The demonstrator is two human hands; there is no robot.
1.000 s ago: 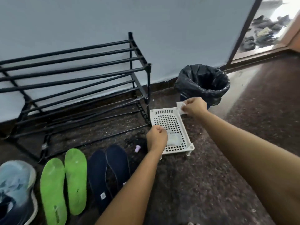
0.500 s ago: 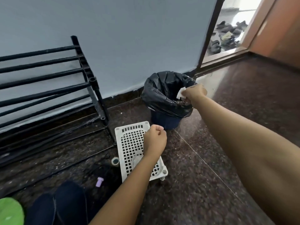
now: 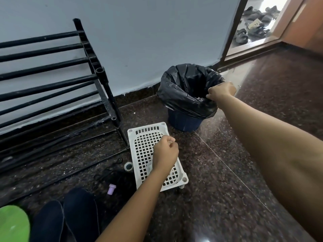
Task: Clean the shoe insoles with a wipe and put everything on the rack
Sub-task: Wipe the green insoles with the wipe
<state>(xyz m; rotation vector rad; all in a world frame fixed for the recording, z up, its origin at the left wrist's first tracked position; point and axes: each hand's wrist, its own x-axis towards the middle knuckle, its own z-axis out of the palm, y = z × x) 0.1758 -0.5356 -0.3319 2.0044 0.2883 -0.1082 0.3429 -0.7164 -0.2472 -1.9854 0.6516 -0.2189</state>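
My right hand hangs over the rim of the black-bagged bin, fingers curled down into it. No wipe shows in it, and the fingertips are lost against the dark bag. My left hand is a closed fist above the white perforated tray on the floor. Two dark blue insoles lie at the bottom left, with a green insole cut off at the corner. The black bar shoe rack stands against the wall on the left with nothing on its bars.
A small purple cap and a tape roll lie on the dark speckled floor left of the tray. At the top right, a doorway shows several shoes outside.
My right hand carried the white wipe from the tray's corner to the bin and now sits over the opening without it showing. The view swung right, so the sneaker and most green insoles left the frame.
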